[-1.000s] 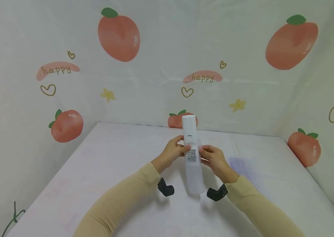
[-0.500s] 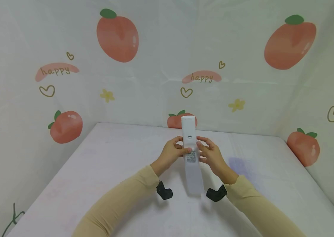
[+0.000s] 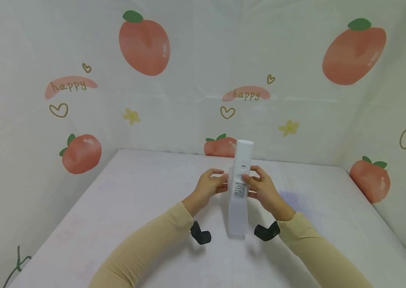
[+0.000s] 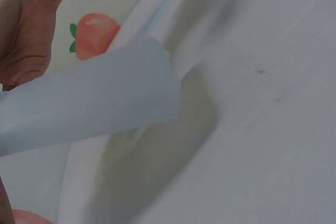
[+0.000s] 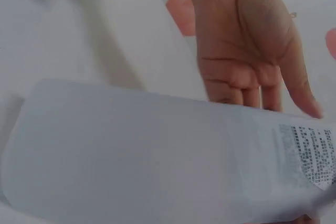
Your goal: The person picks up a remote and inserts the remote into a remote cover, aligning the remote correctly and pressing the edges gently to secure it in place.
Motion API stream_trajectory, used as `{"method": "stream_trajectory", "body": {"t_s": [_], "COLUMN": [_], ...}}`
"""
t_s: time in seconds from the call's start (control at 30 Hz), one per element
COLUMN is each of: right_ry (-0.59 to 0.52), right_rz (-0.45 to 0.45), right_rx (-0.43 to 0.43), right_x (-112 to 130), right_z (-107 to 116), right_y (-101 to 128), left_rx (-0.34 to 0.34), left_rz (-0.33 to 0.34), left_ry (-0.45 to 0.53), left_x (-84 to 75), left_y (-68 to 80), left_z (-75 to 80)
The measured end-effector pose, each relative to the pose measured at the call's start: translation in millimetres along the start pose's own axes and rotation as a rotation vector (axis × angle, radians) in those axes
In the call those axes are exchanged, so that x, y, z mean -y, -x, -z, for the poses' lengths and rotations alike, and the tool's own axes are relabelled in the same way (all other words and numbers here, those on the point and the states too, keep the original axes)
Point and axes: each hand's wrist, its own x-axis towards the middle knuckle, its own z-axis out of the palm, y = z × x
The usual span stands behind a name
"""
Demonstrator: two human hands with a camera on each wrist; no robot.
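Before fruit-printed cloth (image 3: 183, 108), the right grip (image 3: 265, 190) clasps a white device (image 3: 239, 194) part-hiding the left grip (image 3: 206, 187), hold unclear.

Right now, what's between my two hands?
The head view shows a long white object with a printed label between your left hand and right hand.

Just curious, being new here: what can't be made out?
Head view: far side of the white device, facing away; print on its label, too small; some fingertips of the right hand, behind the device.
Left wrist view: upper end of the device, cut off by left edge.
Right wrist view: label print, blurred.
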Motion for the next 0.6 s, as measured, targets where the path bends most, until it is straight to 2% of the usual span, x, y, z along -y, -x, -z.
{"method": "stream_trajectory", "body": {"t_s": [0.07, 0.17, 0.3, 0.43, 0.6], "right_ry": [0.014, 0.061, 0.145, 0.23, 0.273], "right_rz": [0.0, -0.003, -0.014, -0.011, -0.027], "right_rx": [0.0, 0.005, 0.033, 0.04, 0.004], "right_x": [1, 1, 1, 2, 1], "right_z": [-1, -4, -10, -17, -20], "right_y": [0, 0, 1, 2, 3], "left_rx": [-0.011, -0.039, -0.123, -0.155, -0.138], "left_rz": [0.008, -0.024, -0.058, -0.057, -0.03], "left_ry": [-0.004, -0.043, -0.112, -0.181, -0.109], "left_x": [2.6, 4.1, -1.1, -6.1, -4.0], "left_y": [-0.9, -1.6, -3.8, -6.8, -5.4], "left_z": [-1.4, -3.6, -6.5, -9.8, -12.5]}}
